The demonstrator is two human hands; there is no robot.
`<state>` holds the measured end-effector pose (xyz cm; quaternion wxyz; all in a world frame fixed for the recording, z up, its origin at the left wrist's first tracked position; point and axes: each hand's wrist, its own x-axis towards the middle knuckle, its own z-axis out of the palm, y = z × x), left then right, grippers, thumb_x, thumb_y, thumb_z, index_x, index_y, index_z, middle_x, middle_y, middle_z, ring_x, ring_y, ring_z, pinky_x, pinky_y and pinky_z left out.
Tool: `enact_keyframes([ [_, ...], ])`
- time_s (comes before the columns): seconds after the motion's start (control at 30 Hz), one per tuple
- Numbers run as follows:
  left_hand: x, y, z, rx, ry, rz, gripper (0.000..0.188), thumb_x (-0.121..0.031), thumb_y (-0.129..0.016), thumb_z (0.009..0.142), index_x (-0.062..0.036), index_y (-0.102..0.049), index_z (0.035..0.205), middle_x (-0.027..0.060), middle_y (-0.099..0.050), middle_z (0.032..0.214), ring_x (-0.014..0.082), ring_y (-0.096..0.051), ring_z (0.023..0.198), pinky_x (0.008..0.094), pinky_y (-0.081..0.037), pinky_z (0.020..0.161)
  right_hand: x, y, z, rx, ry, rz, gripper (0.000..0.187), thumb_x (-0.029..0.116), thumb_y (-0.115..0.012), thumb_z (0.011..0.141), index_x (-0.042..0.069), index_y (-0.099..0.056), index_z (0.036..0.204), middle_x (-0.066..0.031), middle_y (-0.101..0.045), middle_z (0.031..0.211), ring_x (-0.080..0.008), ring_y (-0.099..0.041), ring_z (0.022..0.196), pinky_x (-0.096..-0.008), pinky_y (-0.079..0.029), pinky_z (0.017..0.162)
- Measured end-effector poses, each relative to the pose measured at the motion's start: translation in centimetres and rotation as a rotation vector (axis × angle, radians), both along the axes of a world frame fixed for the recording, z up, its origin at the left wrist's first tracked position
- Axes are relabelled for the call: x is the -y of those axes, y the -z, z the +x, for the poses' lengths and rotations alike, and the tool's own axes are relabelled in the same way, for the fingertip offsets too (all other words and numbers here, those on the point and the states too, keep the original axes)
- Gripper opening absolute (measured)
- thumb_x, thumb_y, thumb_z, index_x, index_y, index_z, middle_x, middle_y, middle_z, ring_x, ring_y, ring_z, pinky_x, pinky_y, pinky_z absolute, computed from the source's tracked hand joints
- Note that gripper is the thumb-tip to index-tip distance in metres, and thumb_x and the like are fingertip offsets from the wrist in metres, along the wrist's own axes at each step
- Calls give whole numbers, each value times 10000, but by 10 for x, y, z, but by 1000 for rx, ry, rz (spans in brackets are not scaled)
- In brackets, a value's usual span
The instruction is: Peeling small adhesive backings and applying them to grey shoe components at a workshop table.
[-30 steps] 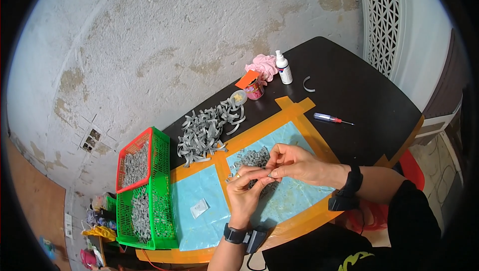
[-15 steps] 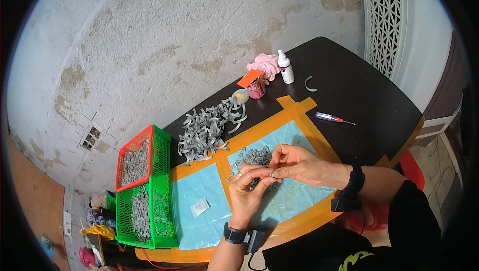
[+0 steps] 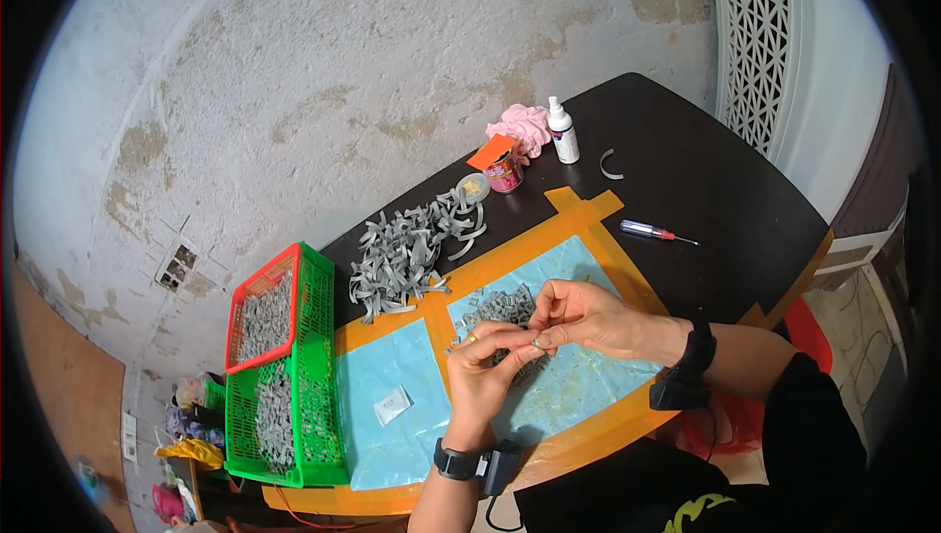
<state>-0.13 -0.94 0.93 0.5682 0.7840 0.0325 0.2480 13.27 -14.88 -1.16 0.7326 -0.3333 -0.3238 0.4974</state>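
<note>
My left hand [image 3: 478, 376] and my right hand [image 3: 598, 325] meet fingertip to fingertip above a blue sheet [image 3: 588, 396]. Both are closed in a pinch around a small grey piece [image 3: 538, 343], mostly covered by the fingers, so its exact shape is unclear. Just beyond and below the hands lies a heap of small grey pieces [image 3: 502, 307], partly hidden by the left fingers. A few loose ones are scattered at its left edge.
Curved grey strips [image 3: 402, 258] lie piled at the back left. A red basket [image 3: 235, 337] rests on a green basket [image 3: 328, 376], both holding grey pieces. A white packet [image 3: 392, 406], a screwdriver [image 3: 647, 230], a pink tin [image 3: 505, 176] and a white bottle [image 3: 564, 136] are on the table.
The hands stay together in nearly the same place, with slight finger movement around the small grey piece. The left wrist has shifted slightly left.
</note>
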Motion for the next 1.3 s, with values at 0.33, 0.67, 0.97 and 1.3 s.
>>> enact_keyframes([
  [0.33, 4, 1, 2, 15, -81, -34, 164, 40, -756, 727, -20, -686, 862, 22, -605, 858, 95, -585, 758, 225, -495, 686, 1, -8, 0, 275, 91, 67, 235, -5, -624, 858, 73, -428, 960, -46, -546, 923, -93, -531, 853, -255, -445, 760],
  [0.67, -1, 0, -2, -138, -18, -161, 150, 58, -746, 733, -6, -664, 841, 10, -611, 831, 103, -577, 785, 234, -479, 729, -1, -8, 3, 460, 131, 103, 253, -6, -643, 850, 54, -426, 965, -46, -546, 912, -94, -529, 849, -269, -453, 777],
  [0.97, -10, -15, -8, -245, 265, -260, 120, 54, -699, 776, -21, -635, 844, 22, -582, 911, 107, -559, 842, 245, -456, 782, 3, -14, 3, 515, 37, 71, 260, -22, -666, 832, 37, -461, 981, -55, -575, 931, -107, -566, 863, -276, -482, 791],
  [1.3, -1, -4, -3, -148, 245, -441, 48, -75, -575, 914, -39, -544, 909, -9, -547, 896, 82, -530, 813, 232, -440, 755, 0, -13, 0, 338, 64, 106, 240, -48, -662, 813, 16, -508, 986, -37, -574, 906, -99, -569, 833, -251, -492, 745],
])
